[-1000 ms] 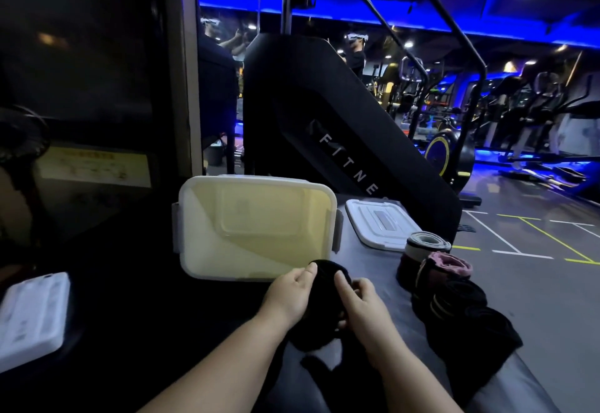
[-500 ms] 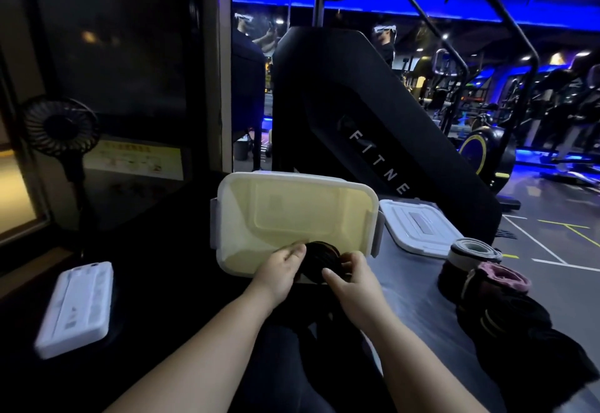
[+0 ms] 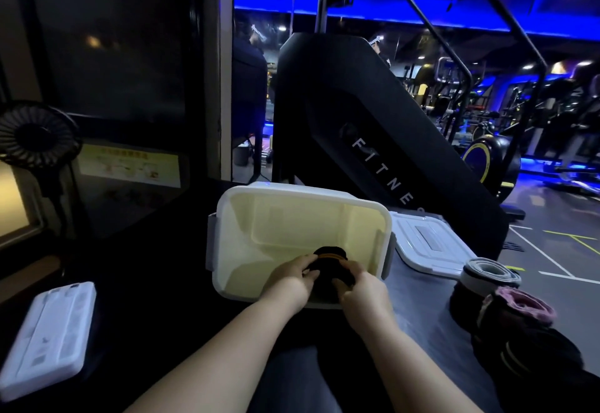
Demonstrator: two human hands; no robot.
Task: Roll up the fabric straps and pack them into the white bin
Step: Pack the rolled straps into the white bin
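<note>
A rolled black strap (image 3: 330, 261) with an orange edge sits low inside the white bin (image 3: 302, 196), against its near wall. My left hand (image 3: 289, 279) grips the roll from the left and my right hand (image 3: 363, 289) grips it from the right, both reaching over the bin's near rim. Apart from this roll, the bin's pale inside shows nothing in it. Three more rolled straps stand to the right on the grey surface: a grey-topped one (image 3: 490, 274), a pink-topped one (image 3: 519, 307) and a dark one (image 3: 526, 357).
The bin's white lid (image 3: 428, 245) lies flat just right of the bin. A white flat case (image 3: 48, 334) lies at the near left. A small black fan (image 3: 35, 135) stands at the far left. A big black fitness machine (image 3: 373, 139) rises right behind the bin.
Both hands carried the rolled black strap forward from the surface in front of the bin, over the near rim and down inside it. The camera view shifted left and closer.
</note>
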